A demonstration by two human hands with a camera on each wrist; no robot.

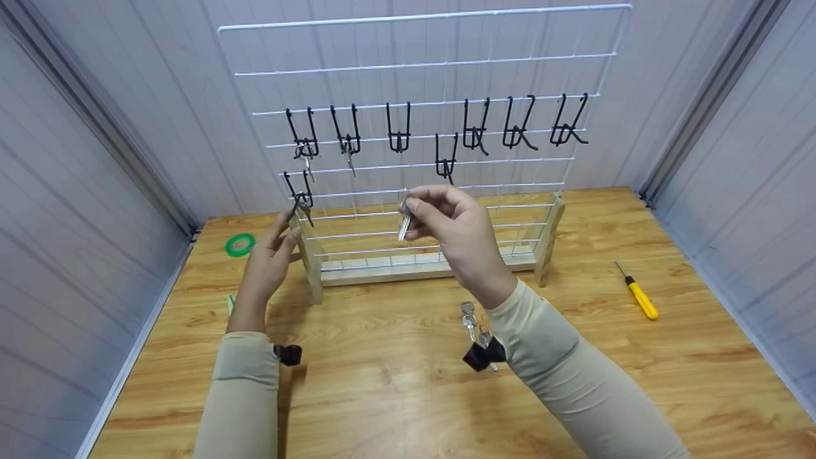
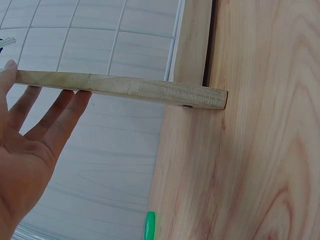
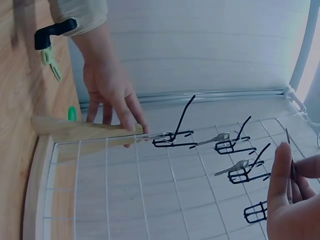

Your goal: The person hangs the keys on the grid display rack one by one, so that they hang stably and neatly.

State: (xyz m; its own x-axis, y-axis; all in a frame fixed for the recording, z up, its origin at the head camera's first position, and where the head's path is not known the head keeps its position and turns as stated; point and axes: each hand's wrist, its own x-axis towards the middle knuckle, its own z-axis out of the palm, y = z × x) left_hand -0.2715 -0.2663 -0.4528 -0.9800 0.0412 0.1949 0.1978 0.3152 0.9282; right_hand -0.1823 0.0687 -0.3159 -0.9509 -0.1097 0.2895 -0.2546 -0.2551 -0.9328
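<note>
A white wire grid rack (image 1: 421,64) stands on wooden feet on the table, with several black hooks (image 1: 398,134) on it; three hooks at the left carry keys (image 1: 305,153). My right hand (image 1: 446,220) is raised in front of the rack and pinches a silver key (image 1: 403,223) between thumb and fingers (image 3: 280,175). With straight fingers, my left hand (image 1: 271,255) rests against the rack's left wooden upright (image 2: 120,86), just below the lowest left hook (image 3: 172,136). More keys (image 1: 470,319) lie on the table under my right forearm.
A green tape roll (image 1: 240,245) lies at the left of the rack. A yellow-handled screwdriver (image 1: 637,294) lies on the table at the right. Grey panel walls close in the wooden table (image 1: 382,395) on three sides.
</note>
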